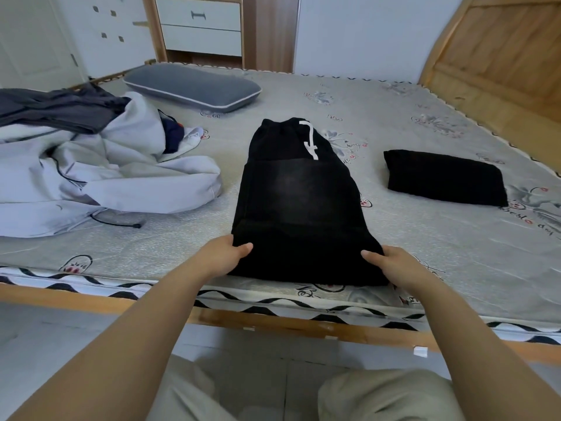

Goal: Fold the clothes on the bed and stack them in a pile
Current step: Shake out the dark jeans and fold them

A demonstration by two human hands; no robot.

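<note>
- Head view: bed (394, 238) carrying black trousers (296, 202) laid flat near the front edge, folded black garment (444, 177) well apart to the right.
- Unfolded pile (91, 165) waiting far left.
- Left hand (226, 256), right hand (391, 267) pinching near hem corners, thumbs on top; best lifted evenly, carried toward drawstring (310, 138), edges aligned.

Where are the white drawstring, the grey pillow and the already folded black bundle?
white drawstring (310, 141): head view, middle of the cord.
grey pillow (194, 86): head view, centre of its top.
folded black bundle (444, 177): head view, middle of its top.

bed (425, 238) bears black trousers (297, 202), folded garment (444, 177), pillow (194, 86), clothes heap (91, 165).
</note>
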